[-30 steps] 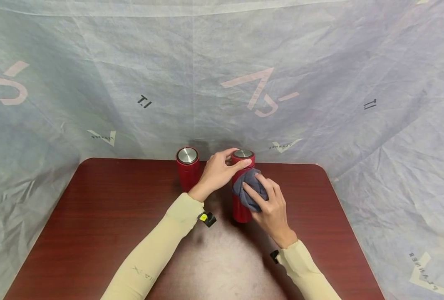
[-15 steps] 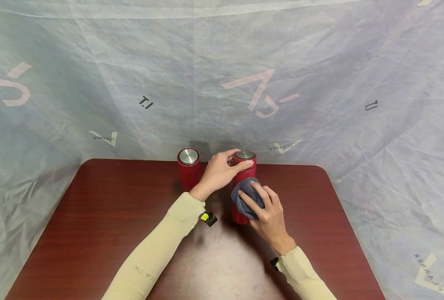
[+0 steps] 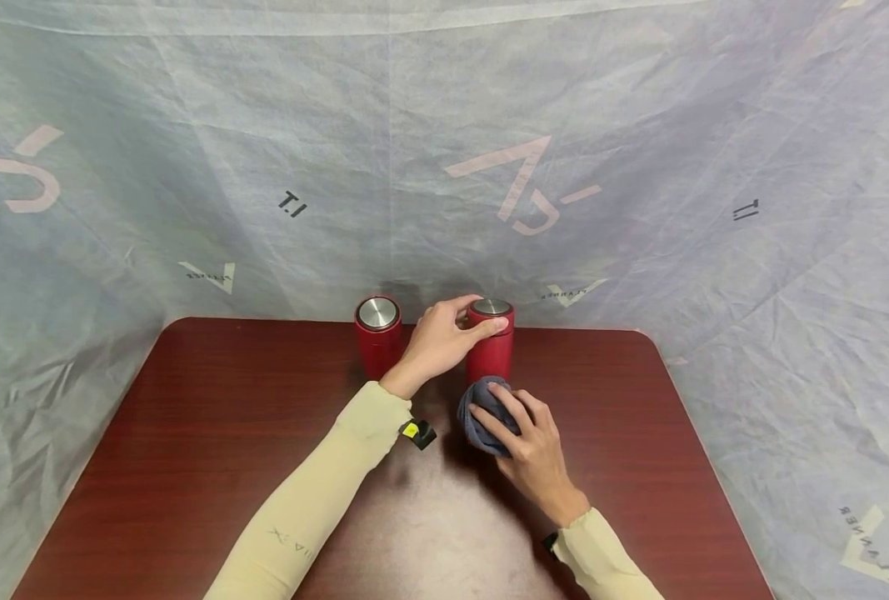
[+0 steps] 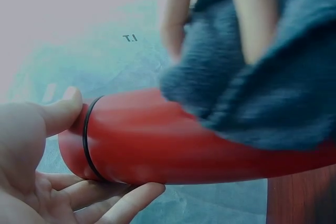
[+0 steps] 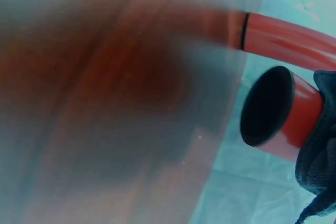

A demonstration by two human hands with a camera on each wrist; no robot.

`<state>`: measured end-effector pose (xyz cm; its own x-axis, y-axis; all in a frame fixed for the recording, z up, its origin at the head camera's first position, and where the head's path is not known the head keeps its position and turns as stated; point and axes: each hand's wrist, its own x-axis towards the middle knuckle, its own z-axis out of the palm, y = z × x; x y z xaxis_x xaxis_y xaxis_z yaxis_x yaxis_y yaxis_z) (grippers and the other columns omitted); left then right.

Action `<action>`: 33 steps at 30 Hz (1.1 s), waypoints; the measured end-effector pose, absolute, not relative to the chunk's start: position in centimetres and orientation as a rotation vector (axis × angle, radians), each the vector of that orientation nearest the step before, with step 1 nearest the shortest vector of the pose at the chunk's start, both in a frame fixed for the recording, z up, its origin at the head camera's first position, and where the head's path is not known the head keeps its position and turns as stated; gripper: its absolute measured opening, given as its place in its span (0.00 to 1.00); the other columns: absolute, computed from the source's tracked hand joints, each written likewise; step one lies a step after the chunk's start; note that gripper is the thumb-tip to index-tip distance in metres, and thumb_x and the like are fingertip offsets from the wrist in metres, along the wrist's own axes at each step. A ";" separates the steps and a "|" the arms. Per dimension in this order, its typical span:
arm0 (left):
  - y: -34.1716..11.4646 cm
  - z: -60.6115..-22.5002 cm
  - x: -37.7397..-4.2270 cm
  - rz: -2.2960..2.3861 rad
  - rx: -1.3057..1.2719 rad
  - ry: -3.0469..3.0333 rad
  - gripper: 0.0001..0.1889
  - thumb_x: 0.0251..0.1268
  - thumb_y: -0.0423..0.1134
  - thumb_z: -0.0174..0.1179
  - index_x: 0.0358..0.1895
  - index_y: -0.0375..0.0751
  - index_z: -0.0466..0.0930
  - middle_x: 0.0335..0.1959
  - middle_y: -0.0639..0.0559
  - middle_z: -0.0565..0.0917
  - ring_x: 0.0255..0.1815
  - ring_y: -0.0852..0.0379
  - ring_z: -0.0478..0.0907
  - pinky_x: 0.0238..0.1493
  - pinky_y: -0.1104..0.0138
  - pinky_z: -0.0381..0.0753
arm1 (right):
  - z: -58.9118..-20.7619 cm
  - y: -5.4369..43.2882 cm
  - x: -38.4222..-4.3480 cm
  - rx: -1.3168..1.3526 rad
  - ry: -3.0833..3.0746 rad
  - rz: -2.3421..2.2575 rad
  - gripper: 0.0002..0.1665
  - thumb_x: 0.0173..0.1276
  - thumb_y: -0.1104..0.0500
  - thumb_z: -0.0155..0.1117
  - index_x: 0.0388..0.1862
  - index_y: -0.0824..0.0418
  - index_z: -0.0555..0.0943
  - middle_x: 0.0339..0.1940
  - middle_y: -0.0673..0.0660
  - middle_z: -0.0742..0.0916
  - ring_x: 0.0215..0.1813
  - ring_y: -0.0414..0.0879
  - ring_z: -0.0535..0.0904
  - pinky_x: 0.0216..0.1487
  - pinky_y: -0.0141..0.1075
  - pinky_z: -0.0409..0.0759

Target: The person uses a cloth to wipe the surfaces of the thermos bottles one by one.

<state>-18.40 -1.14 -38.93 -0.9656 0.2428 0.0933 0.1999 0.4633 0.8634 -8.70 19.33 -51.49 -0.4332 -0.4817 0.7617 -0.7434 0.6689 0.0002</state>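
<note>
My left hand point(image 3: 438, 342) grips a red thermos flask point(image 3: 491, 357) near its silver-topped lid, thumb on the near side. In the left wrist view the black ring below the lid shows, and the fingers point(image 4: 131, 203) curl under the flask. With my right hand point(image 3: 540, 458) I hold a bunched grey-blue cloth point(image 3: 481, 425) against the flask's lower part, hiding it in the head view. The right wrist view shows the flask's dark base point(image 5: 268, 106) exposed, with the cloth point(image 5: 317, 161) around the body beside it.
A second red thermos flask point(image 3: 379, 346) with a silver lid stands upright at the back of the table, left of the held one. The dark red wooden table point(image 3: 264, 417) ends against a hanging grey sheet point(image 3: 324, 125) with printed letters.
The right hand and cloth have slid down the flask from just under the lid to its lower part. The left hand keeps its grip at the top.
</note>
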 end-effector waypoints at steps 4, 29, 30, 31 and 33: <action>-1.1 -38.9 -18.4 1.552 0.413 2.649 0.34 0.70 0.61 0.70 0.72 0.47 0.81 0.56 0.50 0.90 0.59 0.50 0.88 0.59 0.52 0.86 | -52.3 19.5 -8.1 0.974 -2.133 0.428 0.42 0.45 0.68 0.77 0.65 0.50 0.88 0.74 0.63 0.81 0.59 0.67 0.78 0.59 0.58 0.78; -1.4 -38.7 -18.6 1.613 0.449 2.611 0.35 0.69 0.61 0.71 0.72 0.47 0.81 0.55 0.53 0.91 0.58 0.51 0.89 0.59 0.54 0.87 | -53.8 19.5 -6.5 1.050 -2.225 0.386 0.44 0.38 0.70 0.82 0.61 0.50 0.89 0.73 0.61 0.81 0.62 0.63 0.76 0.59 0.58 0.78; -1.4 -38.6 -18.6 1.612 0.447 2.612 0.35 0.69 0.61 0.71 0.72 0.47 0.81 0.55 0.53 0.91 0.57 0.51 0.89 0.59 0.54 0.87 | -53.7 19.5 -6.6 1.051 -2.216 0.395 0.44 0.38 0.70 0.81 0.61 0.50 0.89 0.73 0.62 0.81 0.62 0.63 0.76 0.59 0.58 0.78; -1.4 -38.6 -18.6 1.611 0.446 2.613 0.34 0.69 0.61 0.71 0.72 0.47 0.81 0.54 0.53 0.91 0.57 0.51 0.89 0.58 0.54 0.87 | -53.6 19.4 -6.7 1.052 -2.210 0.403 0.45 0.38 0.70 0.80 0.62 0.50 0.89 0.74 0.62 0.81 0.62 0.64 0.76 0.59 0.58 0.77; -1.6 -38.7 -18.5 1.614 0.441 2.615 0.34 0.70 0.60 0.72 0.72 0.47 0.81 0.55 0.52 0.91 0.57 0.51 0.89 0.58 0.54 0.87 | -53.4 19.3 -6.9 1.053 -2.194 0.421 0.43 0.39 0.70 0.78 0.61 0.51 0.89 0.74 0.62 0.81 0.61 0.64 0.76 0.60 0.58 0.76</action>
